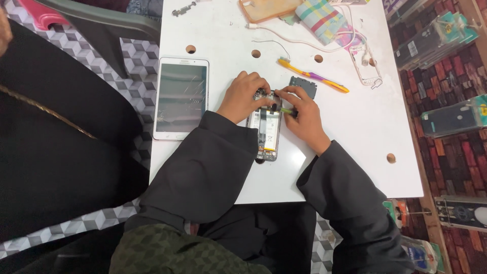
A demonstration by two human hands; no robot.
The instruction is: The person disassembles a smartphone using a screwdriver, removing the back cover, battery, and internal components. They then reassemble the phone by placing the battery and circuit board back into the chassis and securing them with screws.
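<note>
An opened smartphone [267,134] with its back removed and battery showing lies on the white table [355,127]. My left hand [243,96] rests on the phone's upper end, fingers pressing it down. My right hand [303,114] holds a small green-handled tool [285,109], its tip at the phone's upper part. A dark plastic cover piece [304,85] lies just beyond my right hand's fingers.
A white tablet [180,97] with a cracked screen lies at the left. A yellow and purple toothbrush [314,76], a white cable [284,34], a checked cloth [320,19], a clear phone frame [368,66] and a tan case [266,7] lie farther back. Packaged goods [446,119] line the right.
</note>
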